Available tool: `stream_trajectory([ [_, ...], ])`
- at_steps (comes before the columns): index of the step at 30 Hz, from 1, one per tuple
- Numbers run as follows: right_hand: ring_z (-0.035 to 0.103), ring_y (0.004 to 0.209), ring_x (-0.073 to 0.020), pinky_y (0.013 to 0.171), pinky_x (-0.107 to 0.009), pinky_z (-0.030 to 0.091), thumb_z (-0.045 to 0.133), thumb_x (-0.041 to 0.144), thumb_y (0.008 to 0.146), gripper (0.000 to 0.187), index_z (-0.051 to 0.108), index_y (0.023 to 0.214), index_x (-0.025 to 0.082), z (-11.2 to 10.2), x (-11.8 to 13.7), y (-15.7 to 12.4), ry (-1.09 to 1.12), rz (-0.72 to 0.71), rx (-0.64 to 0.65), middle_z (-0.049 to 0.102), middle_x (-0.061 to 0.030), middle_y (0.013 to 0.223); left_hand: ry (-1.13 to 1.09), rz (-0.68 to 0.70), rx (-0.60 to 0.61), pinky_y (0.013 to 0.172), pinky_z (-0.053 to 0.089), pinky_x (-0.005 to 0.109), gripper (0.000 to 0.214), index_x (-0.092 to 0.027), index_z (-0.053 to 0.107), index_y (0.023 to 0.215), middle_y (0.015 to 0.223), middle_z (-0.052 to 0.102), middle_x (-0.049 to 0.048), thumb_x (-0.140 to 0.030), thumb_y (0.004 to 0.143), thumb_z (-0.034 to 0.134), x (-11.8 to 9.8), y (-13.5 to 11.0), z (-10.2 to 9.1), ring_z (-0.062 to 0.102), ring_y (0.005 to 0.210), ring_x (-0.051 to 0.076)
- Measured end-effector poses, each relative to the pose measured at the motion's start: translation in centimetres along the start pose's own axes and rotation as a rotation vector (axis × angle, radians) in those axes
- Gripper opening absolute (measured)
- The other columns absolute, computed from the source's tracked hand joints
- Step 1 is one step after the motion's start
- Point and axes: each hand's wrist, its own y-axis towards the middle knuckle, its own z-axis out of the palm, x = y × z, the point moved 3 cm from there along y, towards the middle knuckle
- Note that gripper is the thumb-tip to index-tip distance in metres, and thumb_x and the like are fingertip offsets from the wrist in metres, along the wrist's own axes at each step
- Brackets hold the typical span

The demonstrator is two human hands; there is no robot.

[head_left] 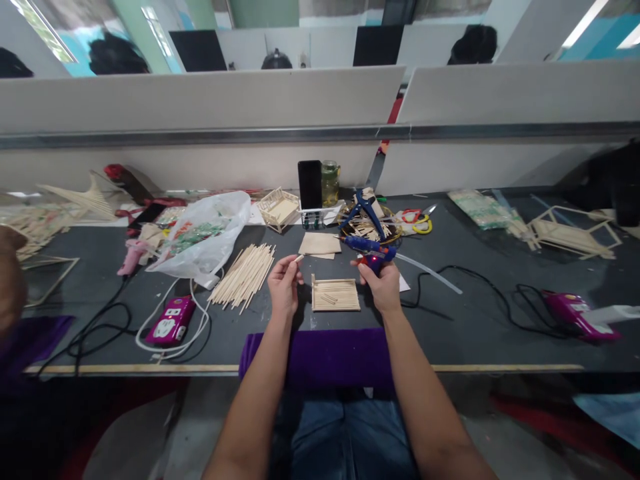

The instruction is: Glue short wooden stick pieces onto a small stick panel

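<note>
My left hand (pixel 285 280) pinches a short wooden stick (pixel 299 258) between thumb and fingertips. My right hand (pixel 383 283) is wrapped around the handle of a blue glue gun (pixel 367 247), whose nozzle points left toward the stick without touching it. A clear glue stick (pixel 435 275) trails out of the gun's back. Between my wrists on the dark table lies a small panel of wooden sticks (pixel 336 295) with raised edges and a few loose short pieces on it. Left of my left hand spreads a pile of long wooden sticks (pixel 243 277).
A white plastic bag (pixel 200 233), pink glue gun (pixel 133 257) and magenta power strip (pixel 171 321) lie left. Behind stand a stick-built tray (pixel 280 209), a phone (pixel 310 185) and a glass jar (pixel 330 182). Scissors (pixel 423 221) lie back right. A purple cloth (pixel 317 357) covers the front edge.
</note>
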Motion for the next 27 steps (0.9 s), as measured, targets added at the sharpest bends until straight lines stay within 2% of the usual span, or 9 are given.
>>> stream_trajectory([
  [5, 0.048, 0.048, -0.009, 0.048, -0.023, 0.043, 0.065, 0.038, 0.075, 0.024, 0.063, 0.081, 0.015, 0.6, -0.5, -0.4, -0.079, 0.028, 0.081, 0.071, -0.0062, 0.08, 0.019, -0.001, 0.038, 0.042, 0.039, 0.015, 0.033, -0.016, 0.069, 0.088, 0.07, 0.064, 0.0003, -0.033, 0.062, 0.079, 0.2, 0.0, 0.0, 0.048, 0.047, 0.004],
  [11, 0.047, 0.047, -0.0086, 0.049, -0.024, 0.042, 0.065, 0.038, 0.076, 0.024, 0.063, 0.079, 0.015, 0.6, -0.8, -0.5, -0.076, 0.023, 0.089, 0.07, -0.0048, 0.075, 0.135, 0.14, 0.038, 0.044, 0.035, 0.017, 0.024, -0.016, 0.068, 0.082, 0.053, 0.05, -0.0058, -0.027, 0.063, 0.077, 0.2, -0.2, 0.1, 0.043, 0.044, 0.005],
  [14, 0.048, 0.048, -0.0097, 0.05, -0.025, 0.043, 0.065, 0.039, 0.075, 0.025, 0.063, 0.08, 0.014, 0.4, -1.1, -0.5, -0.102, 0.03, 0.082, 0.07, -0.005, 0.073, 0.281, 0.254, 0.015, 0.048, 0.035, 0.018, 0.018, -0.017, 0.068, 0.08, 0.056, 0.047, -0.0053, -0.027, 0.066, 0.074, -0.2, -0.7, 0.2, 0.042, 0.049, 0.007],
  [19, 0.057, 0.057, -0.0139, 0.057, -0.028, 0.049, 0.064, 0.042, 0.074, 0.029, 0.064, 0.082, 0.014, 0.4, -1.1, -0.6, -0.178, 0.018, 0.075, 0.07, -0.0063, 0.076, 0.486, 0.458, 0.018, 0.056, 0.036, 0.021, 0.007, -0.019, 0.068, 0.075, 0.069, 0.052, -0.0014, -0.022, 0.07, 0.069, -1.1, -1.8, 0.8, 0.044, 0.056, 0.008],
  [27, 0.061, 0.066, -0.0172, 0.064, -0.03, 0.05, 0.062, 0.04, 0.076, 0.026, 0.065, 0.079, 0.015, 0.4, -0.9, -0.8, -0.218, 0.024, 0.087, 0.069, -0.006, 0.074, 0.566, 0.564, 0.102, 0.059, 0.038, 0.024, 0.006, -0.02, 0.068, 0.076, 0.068, 0.053, -0.0001, -0.018, 0.073, 0.064, -1.1, -2.2, 1.2, 0.045, 0.058, 0.011],
])
